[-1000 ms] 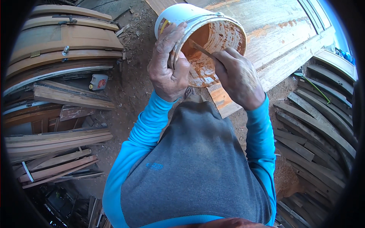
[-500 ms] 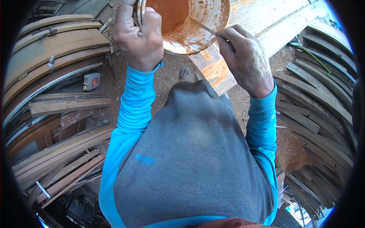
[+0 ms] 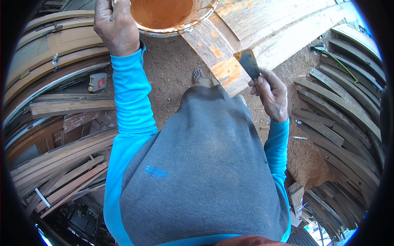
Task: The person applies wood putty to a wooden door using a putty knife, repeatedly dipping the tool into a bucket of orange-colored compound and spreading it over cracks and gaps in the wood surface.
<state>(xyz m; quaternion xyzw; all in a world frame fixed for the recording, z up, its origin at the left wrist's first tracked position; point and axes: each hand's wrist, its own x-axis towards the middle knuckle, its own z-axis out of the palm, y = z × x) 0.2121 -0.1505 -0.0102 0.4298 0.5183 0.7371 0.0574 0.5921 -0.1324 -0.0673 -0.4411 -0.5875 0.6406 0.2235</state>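
My left hand (image 3: 117, 30) grips the rim of a round bucket (image 3: 164, 31) at the top of the view. Orange-brown paste (image 3: 162, 12) covers the bucket's bottom, with smears up its inner wall. In my right hand (image 3: 272, 92) is a putty knife (image 3: 248, 64), held by its handle with the fingers wrapped round it. Its dark, flat blade points away from me and carries some orange paste near the tip. Beneath the blade lies a wooden door panel (image 3: 283, 28), patched with orange paste along its near end.
Stacked doors and planks (image 3: 61, 107) fill the left side, with a small pale jug (image 3: 97, 82) among them. More long boards (image 3: 340, 98) are piled on the right, beside a heap of sawdust (image 3: 312, 164). A foot (image 3: 198, 75) stands on the dirt floor.
The bucket has moved left and away with my left hand. My right hand has drawn the putty knife out of the bucket, turned, and come lower, over the panel's near end.
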